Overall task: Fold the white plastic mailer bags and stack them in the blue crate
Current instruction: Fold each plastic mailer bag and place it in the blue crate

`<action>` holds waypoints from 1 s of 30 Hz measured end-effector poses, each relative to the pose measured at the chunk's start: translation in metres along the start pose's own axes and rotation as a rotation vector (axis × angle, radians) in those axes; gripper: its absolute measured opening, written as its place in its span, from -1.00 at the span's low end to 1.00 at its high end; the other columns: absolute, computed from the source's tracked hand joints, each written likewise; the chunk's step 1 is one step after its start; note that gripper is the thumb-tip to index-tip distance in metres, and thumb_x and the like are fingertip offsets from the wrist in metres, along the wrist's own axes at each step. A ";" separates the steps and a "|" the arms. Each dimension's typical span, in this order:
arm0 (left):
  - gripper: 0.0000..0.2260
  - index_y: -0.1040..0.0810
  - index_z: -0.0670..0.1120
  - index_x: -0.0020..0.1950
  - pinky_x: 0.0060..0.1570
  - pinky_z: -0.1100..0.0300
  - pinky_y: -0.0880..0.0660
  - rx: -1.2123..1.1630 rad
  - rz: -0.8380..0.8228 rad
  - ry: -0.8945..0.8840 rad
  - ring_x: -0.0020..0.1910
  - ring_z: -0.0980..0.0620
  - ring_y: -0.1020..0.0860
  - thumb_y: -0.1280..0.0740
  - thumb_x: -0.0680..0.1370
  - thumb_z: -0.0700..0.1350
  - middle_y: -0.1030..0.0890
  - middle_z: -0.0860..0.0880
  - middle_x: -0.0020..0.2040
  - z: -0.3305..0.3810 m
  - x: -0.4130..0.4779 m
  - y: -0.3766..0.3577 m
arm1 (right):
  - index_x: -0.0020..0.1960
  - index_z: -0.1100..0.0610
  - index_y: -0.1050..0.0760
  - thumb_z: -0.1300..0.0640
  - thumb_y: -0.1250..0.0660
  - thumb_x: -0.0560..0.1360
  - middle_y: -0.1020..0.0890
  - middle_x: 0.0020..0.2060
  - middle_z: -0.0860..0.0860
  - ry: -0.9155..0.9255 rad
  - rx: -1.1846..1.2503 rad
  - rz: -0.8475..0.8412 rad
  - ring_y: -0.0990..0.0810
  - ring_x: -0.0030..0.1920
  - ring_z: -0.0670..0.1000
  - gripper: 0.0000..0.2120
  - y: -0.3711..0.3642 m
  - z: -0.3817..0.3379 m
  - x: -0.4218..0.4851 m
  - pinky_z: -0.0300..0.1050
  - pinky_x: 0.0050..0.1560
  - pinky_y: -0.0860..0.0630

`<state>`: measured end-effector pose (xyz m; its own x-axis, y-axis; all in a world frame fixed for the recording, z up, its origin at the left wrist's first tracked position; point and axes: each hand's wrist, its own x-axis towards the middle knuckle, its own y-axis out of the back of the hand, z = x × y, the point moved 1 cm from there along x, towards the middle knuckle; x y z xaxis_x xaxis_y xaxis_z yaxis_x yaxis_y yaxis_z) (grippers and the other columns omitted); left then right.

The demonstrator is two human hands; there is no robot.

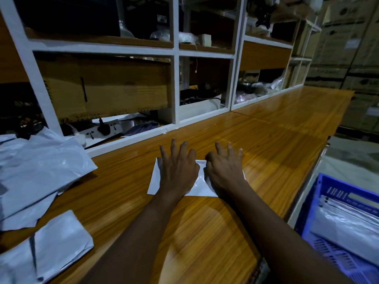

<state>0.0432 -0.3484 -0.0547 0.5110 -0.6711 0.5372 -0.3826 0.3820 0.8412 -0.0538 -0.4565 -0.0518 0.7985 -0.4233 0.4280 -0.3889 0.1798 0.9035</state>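
My left hand and right hand press the folded mailer under spread, straight fingers; the blue crate sits to their right.

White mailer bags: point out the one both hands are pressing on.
The small folded bag at centre, flat under the left hand and right hand. The loose bags at far left and those in the blue crate are untouched.

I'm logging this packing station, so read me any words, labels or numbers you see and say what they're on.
Nothing reads clearly.
Cardboard box in the shelf: print along its lower edge, too blurred.
Blue crate: raised lettering on its wall, too blurred.
Stacked cartons: logos and labels, too blurred.
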 end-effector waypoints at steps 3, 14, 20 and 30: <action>-0.71 -0.49 0.02 0.29 0.46 -0.32 0.03 -0.042 -0.017 -0.045 0.56 -0.21 -0.07 -0.15 0.62 0.04 -0.30 -0.08 0.53 0.017 -0.008 0.007 | 0.14 0.06 -0.59 -0.09 0.29 0.48 -0.29 0.53 0.11 0.001 0.006 -0.022 -0.07 0.54 0.33 -0.30 0.004 0.012 -0.013 0.47 0.43 0.05; -0.57 -0.54 0.05 0.22 0.43 -0.42 0.06 -0.085 0.030 -0.167 0.57 -0.23 -0.06 0.06 0.61 0.12 -0.24 -0.12 0.56 0.097 -0.019 0.019 | -0.02 0.07 -0.51 -0.06 0.15 0.52 -0.27 0.54 0.07 -0.158 0.090 0.059 -0.03 0.58 0.23 -0.52 0.044 0.089 -0.071 0.36 0.49 0.13; -0.63 -0.51 -0.04 0.09 0.42 -0.43 0.04 -0.194 0.143 -0.343 0.55 -0.25 -0.13 0.06 0.61 0.00 -0.36 -0.18 0.49 0.186 -0.013 0.015 | -0.07 0.06 -0.53 -0.04 0.08 0.51 -0.26 0.55 0.04 -0.302 0.105 0.058 -0.04 0.57 0.21 -0.58 0.062 0.169 -0.109 0.34 0.51 0.13; -0.72 -0.59 -0.08 0.06 0.41 -0.44 0.09 -0.209 0.109 -0.618 0.53 -0.32 -0.17 -0.16 0.52 -0.01 -0.42 -0.23 0.43 0.377 0.005 -0.018 | 0.09 0.14 -0.59 -0.12 0.22 0.41 -0.31 0.53 0.08 -0.575 0.026 -0.004 -0.09 0.56 0.23 -0.32 0.037 0.335 -0.207 0.23 0.52 0.09</action>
<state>-0.2374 -0.5983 -0.0902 -0.0824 -0.8388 0.5382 -0.2180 0.5422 0.8115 -0.3878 -0.6593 -0.1138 0.4242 -0.8402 0.3378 -0.4035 0.1586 0.9011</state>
